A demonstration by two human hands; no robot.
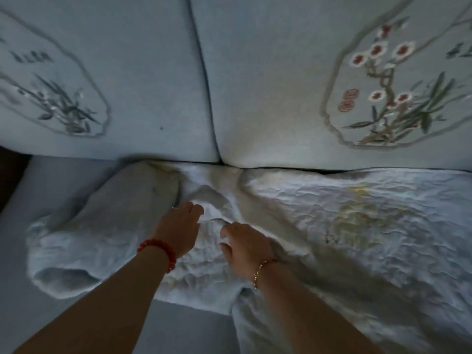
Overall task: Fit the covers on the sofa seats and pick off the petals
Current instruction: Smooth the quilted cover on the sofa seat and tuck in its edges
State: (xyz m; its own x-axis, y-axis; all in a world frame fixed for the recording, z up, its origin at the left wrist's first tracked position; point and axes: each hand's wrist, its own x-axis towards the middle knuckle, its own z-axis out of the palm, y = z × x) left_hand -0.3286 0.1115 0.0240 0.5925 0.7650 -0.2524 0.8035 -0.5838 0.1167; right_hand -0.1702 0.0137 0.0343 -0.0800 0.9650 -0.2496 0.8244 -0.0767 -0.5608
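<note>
On the far left I see the bare sofa seat point(63, 180), and the left back cushion point(107, 72) above it has a gray leaf picture. Next comes a bunched-up seat cover point(102, 226), rolled in a lump and not spread out yet. My left hand point(180, 226), with a red bead bracelet point(159, 252) on the wrist, rests on the crumpled cloth in the middle, its fingers bent down into a fold. I think it is pinching the cover, but the fingertips are hidden, so I cannot tell for sure. Just beside it is my right hand point(245, 245), with a gold bracelet point(263, 270). Its fingers are loose and spread and lie on the cloth without holding it. To the right, the second seat cover point(370, 221) lies flat but wrinkly on its seat, with a pale yellow flower sewn on. Behind it is the right back cushion point(268, 85) with red and white flowers. I see no petals. To do this step well, I think I should grab the lump's edge with both hands, pull it left over the bare seat, tuck it into the back gap, then smooth the wrinkles.
</note>
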